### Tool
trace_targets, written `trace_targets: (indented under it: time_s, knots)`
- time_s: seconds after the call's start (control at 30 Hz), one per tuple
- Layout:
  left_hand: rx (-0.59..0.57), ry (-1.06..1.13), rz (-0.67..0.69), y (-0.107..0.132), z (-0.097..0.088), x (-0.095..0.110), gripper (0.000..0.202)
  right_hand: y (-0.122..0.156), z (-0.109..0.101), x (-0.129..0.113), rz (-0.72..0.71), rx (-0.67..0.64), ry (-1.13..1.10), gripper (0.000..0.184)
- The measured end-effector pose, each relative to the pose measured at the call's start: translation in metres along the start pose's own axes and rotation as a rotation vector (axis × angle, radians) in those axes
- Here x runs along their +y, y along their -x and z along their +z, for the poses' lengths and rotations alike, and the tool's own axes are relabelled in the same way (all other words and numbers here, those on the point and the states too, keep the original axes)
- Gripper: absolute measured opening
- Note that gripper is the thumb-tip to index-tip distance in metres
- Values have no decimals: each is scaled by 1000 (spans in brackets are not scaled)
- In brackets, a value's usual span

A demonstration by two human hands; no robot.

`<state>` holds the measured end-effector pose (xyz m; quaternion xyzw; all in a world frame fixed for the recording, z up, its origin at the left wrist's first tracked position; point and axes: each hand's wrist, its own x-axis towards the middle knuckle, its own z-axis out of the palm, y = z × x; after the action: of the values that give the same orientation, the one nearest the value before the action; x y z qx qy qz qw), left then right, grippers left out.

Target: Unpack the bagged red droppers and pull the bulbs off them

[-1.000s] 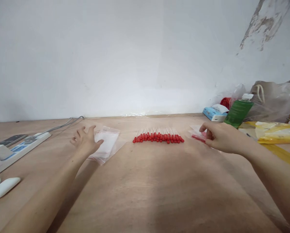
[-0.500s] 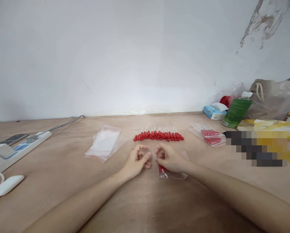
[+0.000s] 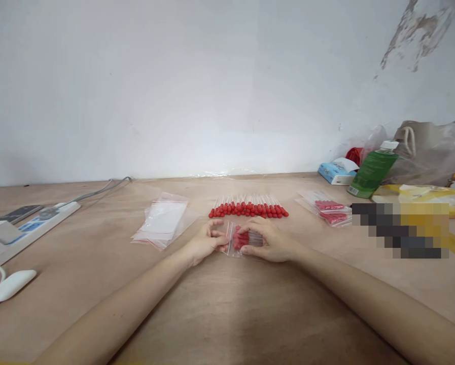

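Note:
A small clear zip bag point(image 3: 241, 239) with red-tipped sticks inside lies on the wooden table point(image 3: 227, 304) just in front of me. My left hand point(image 3: 206, 242) pinches its left edge with closed fingers. My right hand point(image 3: 267, 238) lies over its right part, fingers curled on it. Just beyond the bag, a row of loose red-tipped sticks point(image 3: 248, 209) is laid out side by side. A pile of empty clear zip bags point(image 3: 163, 221) rests to the left of the row. Filled bags point(image 3: 328, 210) sit to its right.
A white power strip point(image 3: 33, 228) with a cable, a phone point(image 3: 20, 213) and a white device point(image 3: 9, 285) lie at the left. At the right stand a green bottle point(image 3: 372, 171), a tissue pack point(image 3: 337, 173), a yellow packet point(image 3: 428, 195) and plastic bags point(image 3: 428, 152) against the wall.
Both hands came in from the sides to the middle, the right one bringing a filled bag. The bag has since moved forward, closer to the row of sticks, and turned flat between both hands.

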<state>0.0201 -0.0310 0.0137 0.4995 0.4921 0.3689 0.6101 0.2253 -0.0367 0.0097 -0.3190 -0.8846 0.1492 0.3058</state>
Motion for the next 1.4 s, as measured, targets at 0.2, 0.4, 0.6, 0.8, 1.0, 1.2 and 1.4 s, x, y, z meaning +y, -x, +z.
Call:
trace_targets:
  time_s: [0.2, 0.4, 0.6, 0.8, 1.0, 1.2, 1.4]
  knots:
    - [68, 56, 10, 0, -1, -6, 62, 5, 14, 4, -102, 31, 99, 37]
    - [-13, 71, 115, -4, -3, -9, 65, -7, 20, 1, -110, 146, 223, 22]
    - [-93, 40, 197, -9, -3, -13, 56, -17, 24, 9, -258, 117, 377, 29]
    - [-122, -9, 197, -9, -6, -16, 56, -23, 21, 10, -404, 153, 502, 23]
    - [-145, -23, 169, -5, -7, -10, 49, -23, 26, 10, -435, 151, 492, 28]
    - [-101, 35, 163, -2, 1, -7, 43, -24, 27, 10, -435, 167, 581, 21]
    - [11, -9, 263, -3, 12, -13, 31, -24, 30, 12, -424, 155, 597, 17]
